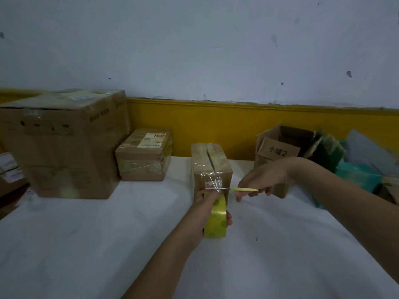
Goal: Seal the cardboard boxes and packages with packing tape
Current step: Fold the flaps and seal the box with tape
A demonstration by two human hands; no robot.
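Fingers [229, 220] of the left hand [204, 198] curl round the yellow tape roll [216, 222], holding it on edge just in front of the small cardboard box [210, 162]. The right hand [264, 180], just right of that box, grips a yellow-handled cutter [245, 189], and its metal blade lies across the tape strip [213, 181]. Whether it is a knife or scissors I cannot tell. The strip runs taut and wrinkled from the box's near face down to the roll, and tape already covers the top seam. The step in hand looks like severing the strip at the end of a pass. The next move likely calls for tension on the roll while the blade goes through, then pressing the loose end flat on the near face.

Left of the box sits a taped box with a label [144, 156], and further left a large carton [64, 147]. To its right, behind the right wrist, an open carton [278, 143] stands with flaps up, with green packages [356, 173] beyond. All rest on a white sheet [86, 234]. Nothing blocks the cut, but the left fingertips lie close under the blade, which seems the chief risk.
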